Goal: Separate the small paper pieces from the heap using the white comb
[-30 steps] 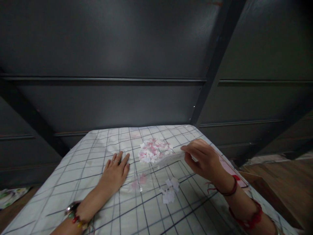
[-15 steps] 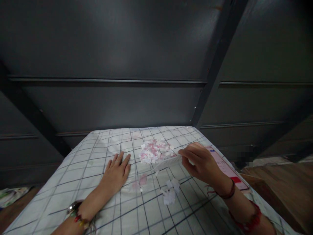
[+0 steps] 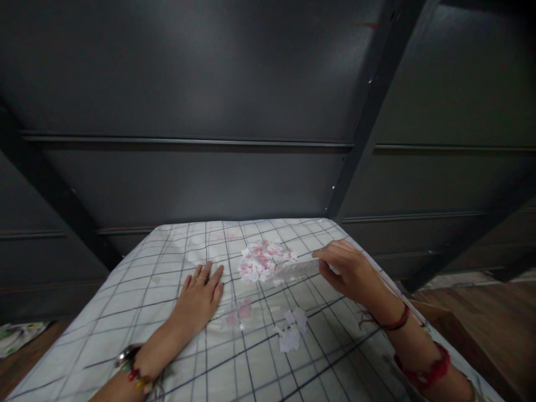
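Note:
My left hand [image 3: 200, 296] lies flat on the checked cloth [image 3: 154, 301], fingers spread, with nothing in it. To its right is a heap of small white and pink paper scraps [image 3: 263, 258]. My right hand [image 3: 347, 271] pinches one end of a thin, whitish, see-through sheet [image 3: 298, 270]. The sheet slants from my fingertips down to the near right side of the heap; its exact kind I cannot make out. Nearer to me lies a smaller cluster of white paper scraps [image 3: 291, 330]. Pink stains [image 3: 240, 310] mark the cloth between that cluster and my left hand.
A dark grey panelled wall [image 3: 209, 178] rises at the table's far edge. A cardboard box [image 3: 450, 326] stands on the wooden floor [image 3: 498, 312] at the right. Patterned fabric [image 3: 19, 338] lies at lower left. My right forearm largely hides a phone.
My right hand has drawn slightly right and the sheet's held end has moved with it. The phone beside that hand is now mostly covered. My left hand stays where it was.

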